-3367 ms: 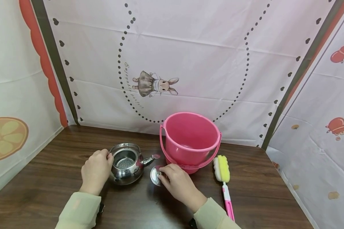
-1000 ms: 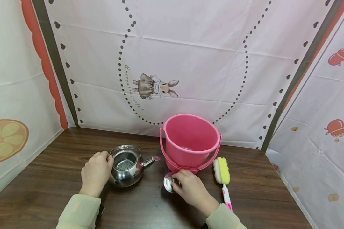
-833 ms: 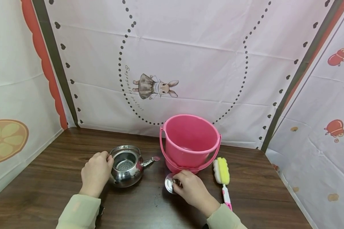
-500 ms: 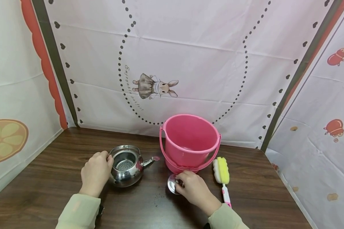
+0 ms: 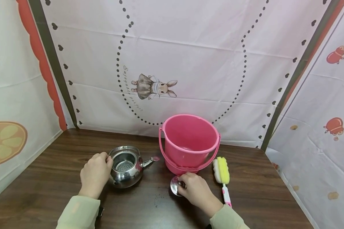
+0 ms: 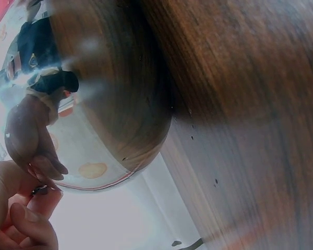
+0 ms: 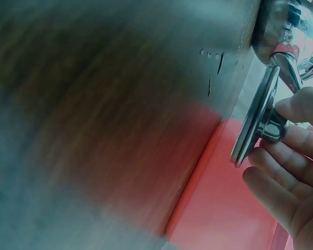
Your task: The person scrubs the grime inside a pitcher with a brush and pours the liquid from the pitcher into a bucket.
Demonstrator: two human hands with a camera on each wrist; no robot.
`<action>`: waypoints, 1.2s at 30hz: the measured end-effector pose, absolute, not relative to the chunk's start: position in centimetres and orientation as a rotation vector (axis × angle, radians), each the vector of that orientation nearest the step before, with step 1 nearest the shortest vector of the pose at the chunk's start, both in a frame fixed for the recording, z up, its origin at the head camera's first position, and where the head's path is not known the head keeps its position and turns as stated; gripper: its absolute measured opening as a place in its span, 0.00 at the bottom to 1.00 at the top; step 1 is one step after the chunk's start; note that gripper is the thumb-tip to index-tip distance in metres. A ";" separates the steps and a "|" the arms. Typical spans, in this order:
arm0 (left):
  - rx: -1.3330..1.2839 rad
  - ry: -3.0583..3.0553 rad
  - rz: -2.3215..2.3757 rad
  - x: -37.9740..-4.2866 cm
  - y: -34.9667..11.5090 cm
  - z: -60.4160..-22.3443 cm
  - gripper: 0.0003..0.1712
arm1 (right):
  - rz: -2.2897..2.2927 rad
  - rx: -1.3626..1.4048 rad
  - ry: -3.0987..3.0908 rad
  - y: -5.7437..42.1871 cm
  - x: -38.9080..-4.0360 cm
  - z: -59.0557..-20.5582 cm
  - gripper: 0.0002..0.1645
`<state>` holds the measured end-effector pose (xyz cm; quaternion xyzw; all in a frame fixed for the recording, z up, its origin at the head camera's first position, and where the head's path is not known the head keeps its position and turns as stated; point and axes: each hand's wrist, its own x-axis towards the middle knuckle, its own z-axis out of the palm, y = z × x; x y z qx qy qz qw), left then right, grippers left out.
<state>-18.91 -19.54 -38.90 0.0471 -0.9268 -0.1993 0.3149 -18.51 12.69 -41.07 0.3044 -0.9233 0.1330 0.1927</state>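
Observation:
A shiny steel kettle (image 5: 125,175) stands on the table at the left, its top uncovered and a perforated strainer (image 5: 124,165) inside. My left hand (image 5: 96,173) is at the kettle's left side, thumb and fingers pinching its handle; in the left wrist view the fingers (image 6: 28,219) lie beside the mirror-like body. My right hand (image 5: 196,190) pinches the knob of the small round steel lid (image 5: 174,186). In the right wrist view the lid (image 7: 256,117) appears edge-on, clear of the tabletop, between the kettle's spout and the pink bucket.
Behind the right hand stands a pink bucket (image 5: 189,140), its handle hanging down in front. A brush with a yellow and white sponge head (image 5: 222,170) lies to the right. Small drops or dark specks (image 5: 157,198) dot the tabletop (image 5: 143,210). A printed cloth (image 5: 183,57) hangs behind.
My right hand has carried the lid rightward and slightly nearer to me, away from the kettle's spout to in front of the bucket. The left hand and kettle have stayed put.

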 end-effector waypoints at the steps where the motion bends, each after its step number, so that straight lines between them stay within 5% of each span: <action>1: 0.125 -2.437 -0.523 -18.9 -19.6 -38.9 0.09 | 0.375 0.852 -2.595 12.7 -18.5 -41.0 0.06; 36: 0.121 -2.409 -0.527 -18.8 -19.5 -38.9 0.08 | 0.346 0.803 -2.687 13.7 -18.3 -41.1 0.06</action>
